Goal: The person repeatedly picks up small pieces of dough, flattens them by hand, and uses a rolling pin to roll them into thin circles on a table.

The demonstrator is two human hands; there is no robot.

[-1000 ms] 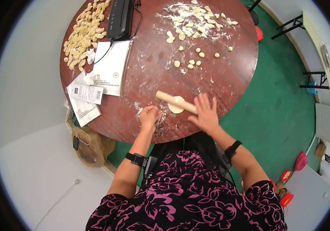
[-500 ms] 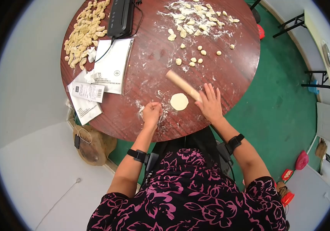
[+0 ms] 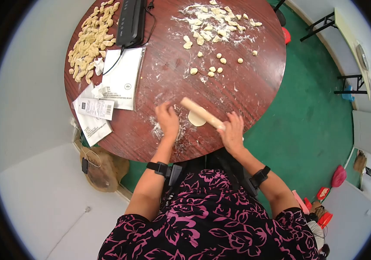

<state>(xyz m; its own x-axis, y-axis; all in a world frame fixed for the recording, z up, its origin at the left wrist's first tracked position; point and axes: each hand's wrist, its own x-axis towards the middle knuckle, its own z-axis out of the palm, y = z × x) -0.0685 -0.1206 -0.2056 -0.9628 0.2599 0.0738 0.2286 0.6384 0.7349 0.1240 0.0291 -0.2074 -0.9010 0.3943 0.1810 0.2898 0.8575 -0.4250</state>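
A wooden rolling pin (image 3: pixel 202 113) lies slantwise over a thin round dough wrapper (image 3: pixel 195 121), covering part of it. My right hand (image 3: pixel 232 131) grips the pin's near right end, thumb against the wood. Left of the wrapper, my left hand (image 3: pixel 167 120) hovers over a floury patch with its fingers parted and nothing visible in them. It is close to the pin's far end but apart from it. Beyond the pin lie several small dough balls (image 3: pixel 212 69) on the table.
Floured dough pieces (image 3: pixel 220 26) lie at the back of the round table (image 3: pixel 168 86). A heap of shaped dough pieces (image 3: pixel 92 41) sits at the far left, beside a black appliance (image 3: pixel 130 24) with a cord. White plastic packets (image 3: pixel 122 78) and a label card (image 3: pixel 95 108) lie at left.
The rolling pin has come nearer and now overlaps the wrapper. My right hand moved closer to me with it. My left hand has opened from a pinch and reaches slightly farther forward.
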